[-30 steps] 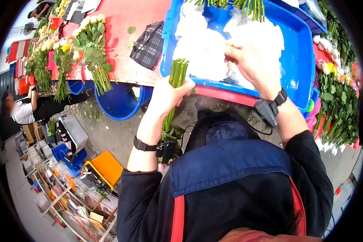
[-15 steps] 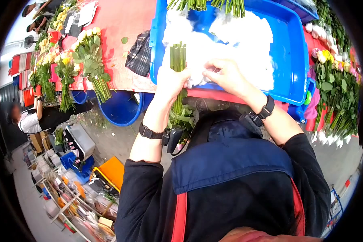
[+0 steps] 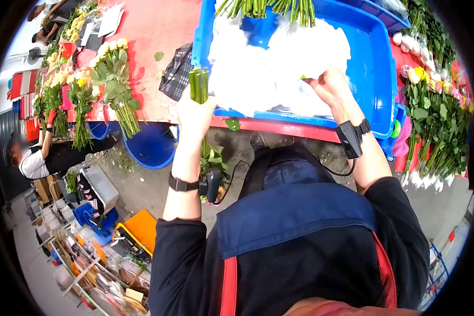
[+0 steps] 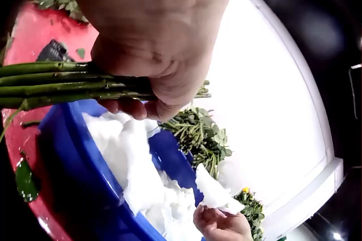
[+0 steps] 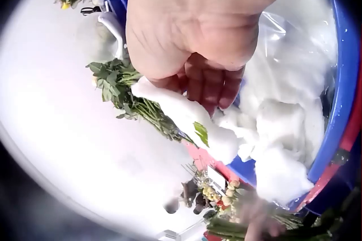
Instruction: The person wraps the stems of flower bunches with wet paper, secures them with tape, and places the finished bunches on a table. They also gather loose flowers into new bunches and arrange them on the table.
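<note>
My left hand (image 3: 194,118) grips a bunch of green flower stems (image 3: 199,84), cut ends up, beside the left wall of a blue tub (image 3: 371,73). Below the fist hang the bunch's leaves (image 3: 211,158). Over the tub, my right hand (image 3: 334,92) pinches a flat white piece of cotton wool (image 5: 186,116). A small green leaf bit (image 5: 201,133) sticks to that piece. Under the hand, more white wet-looking cotton (image 3: 247,68) covers much of the tub's floor.
Cut stems (image 3: 255,8) lie across the tub's far side. A dark checked cloth (image 3: 176,73) lies left of the tub on the red table (image 3: 147,31). Flower bunches lie left (image 3: 113,79) and right (image 3: 432,116). Another person (image 3: 34,158) stands at left.
My right hand came left beside the stems, then moved back right and now holds the cotton piece. The left hand, still gripping the stems, has shifted left.
</note>
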Demonstrator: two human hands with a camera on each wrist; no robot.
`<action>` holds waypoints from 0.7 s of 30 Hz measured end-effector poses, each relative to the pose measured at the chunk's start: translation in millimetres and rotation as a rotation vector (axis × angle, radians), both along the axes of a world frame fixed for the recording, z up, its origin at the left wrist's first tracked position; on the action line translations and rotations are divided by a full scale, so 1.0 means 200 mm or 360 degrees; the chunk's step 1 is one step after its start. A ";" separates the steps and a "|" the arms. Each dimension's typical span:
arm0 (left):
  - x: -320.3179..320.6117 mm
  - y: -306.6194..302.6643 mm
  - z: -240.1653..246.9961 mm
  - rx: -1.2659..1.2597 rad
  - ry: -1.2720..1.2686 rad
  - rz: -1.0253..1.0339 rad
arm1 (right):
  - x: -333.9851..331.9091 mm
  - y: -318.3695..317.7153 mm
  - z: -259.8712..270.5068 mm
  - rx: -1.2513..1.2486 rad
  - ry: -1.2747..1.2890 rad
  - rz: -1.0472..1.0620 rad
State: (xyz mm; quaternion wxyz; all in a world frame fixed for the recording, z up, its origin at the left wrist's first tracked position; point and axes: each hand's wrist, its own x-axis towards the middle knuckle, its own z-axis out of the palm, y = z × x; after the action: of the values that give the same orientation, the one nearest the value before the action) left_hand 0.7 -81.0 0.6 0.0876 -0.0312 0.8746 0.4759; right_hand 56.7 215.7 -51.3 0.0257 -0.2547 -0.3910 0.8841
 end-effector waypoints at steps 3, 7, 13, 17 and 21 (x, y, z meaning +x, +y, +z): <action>0.06 -0.02 0.07 -0.0144 0.0158 -0.0207 | 0.03 -0.06 0.01 0.0588 0.0119 0.0207; 0.12 0.12 0.23 0.0081 -0.0286 -0.0591 | 0.09 -0.36 0.07 0.1369 0.0369 0.0407; 0.08 0.13 0.18 0.0421 -0.0604 -0.0359 | 0.12 -0.46 0.07 0.1074 0.0381 0.0483; 0.09 0.11 0.14 0.0753 -0.0605 -0.0320 | 0.15 -0.40 0.10 0.1229 0.0522 0.0508; 0.14 0.19 0.18 0.0751 -0.0617 -0.0414 | 0.20 -0.42 0.25 0.2108 0.0755 0.0583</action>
State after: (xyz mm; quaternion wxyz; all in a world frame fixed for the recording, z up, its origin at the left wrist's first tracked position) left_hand 28.6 -42.0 37.1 0.3172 0.0119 0.7039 0.6354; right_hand 95.8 132.6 -2.1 0.1101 0.0826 -0.8646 0.4833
